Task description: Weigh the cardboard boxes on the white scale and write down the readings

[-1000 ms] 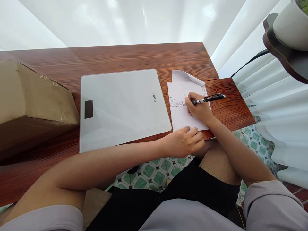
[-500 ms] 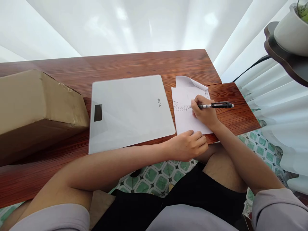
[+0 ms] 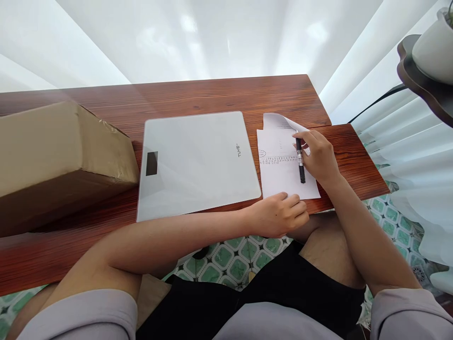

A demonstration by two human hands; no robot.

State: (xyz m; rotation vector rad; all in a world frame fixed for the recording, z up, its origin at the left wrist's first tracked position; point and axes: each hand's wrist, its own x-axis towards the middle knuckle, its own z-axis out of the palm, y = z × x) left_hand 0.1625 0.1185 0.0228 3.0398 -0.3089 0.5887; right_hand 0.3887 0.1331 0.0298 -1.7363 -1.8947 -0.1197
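Note:
A white sheet of paper (image 3: 279, 177) with small rows of writing lies on the wooden table (image 3: 198, 94), its top corner curled. My right hand (image 3: 318, 156) rests over the paper's right side, fingers on a black pen (image 3: 300, 160) that lies lengthwise on the sheet. My left hand (image 3: 279, 215) is curled at the table's near edge, its fingertips pressing the paper's bottom edge. A white glass scale (image 3: 198, 163) with a small dark display lies flat just left of the paper.
A brown cardboard box (image 3: 60, 151) stands on the table's left side. A dark shelf with a white pot (image 3: 433, 47) juts in at upper right. White curtains hang behind and to the right. Green patterned floor tiles (image 3: 230, 259) show below the table edge.
My right hand stopped writing and turned the pen from pointing sideways to lying lengthwise on the paper. The hand shifted slightly up and right. My left hand stayed put.

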